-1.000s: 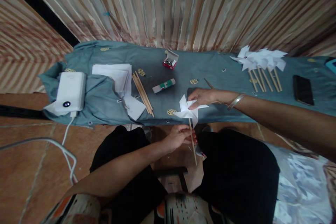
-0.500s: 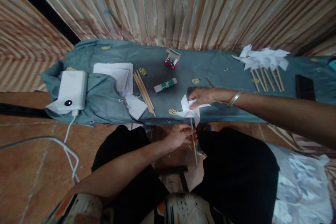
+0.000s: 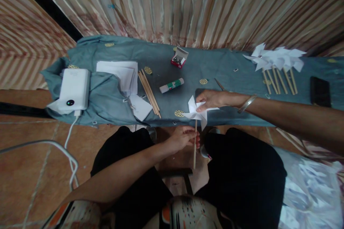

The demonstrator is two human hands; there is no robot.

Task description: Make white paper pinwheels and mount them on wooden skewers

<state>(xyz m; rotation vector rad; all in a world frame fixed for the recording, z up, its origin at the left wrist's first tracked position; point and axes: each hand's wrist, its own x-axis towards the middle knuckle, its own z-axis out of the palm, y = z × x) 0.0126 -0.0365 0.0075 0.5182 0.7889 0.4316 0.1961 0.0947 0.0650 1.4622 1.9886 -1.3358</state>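
A white paper pinwheel (image 3: 194, 111) is at the front edge of the cloth-covered table. My right hand (image 3: 208, 100) is closed on its centre, thumb pressed on the paper from above. Below it, a thin wooden stick (image 3: 195, 154) hangs down past the table edge, its top end hidden under the paper. Round that stick my left hand (image 3: 184, 138) is closed, over the gap between the knees. Whether a pin joins paper and stick is hidden by the right fingers.
Finished pinwheels (image 3: 281, 59) lie at the right near a black phone (image 3: 319, 91). On the blue-grey cloth (image 3: 150, 52) are a red pin box (image 3: 177, 61), a glue stick (image 3: 172, 85), loose sticks (image 3: 149, 93), paper sheets (image 3: 118, 66) and a cabled white power bank (image 3: 74, 89). A plastic bag (image 3: 309, 189) sits lower right.
The stick has swung from slanting to nearly upright, its lower end shifting left. Both hands keep their grip. The view has shifted slightly.
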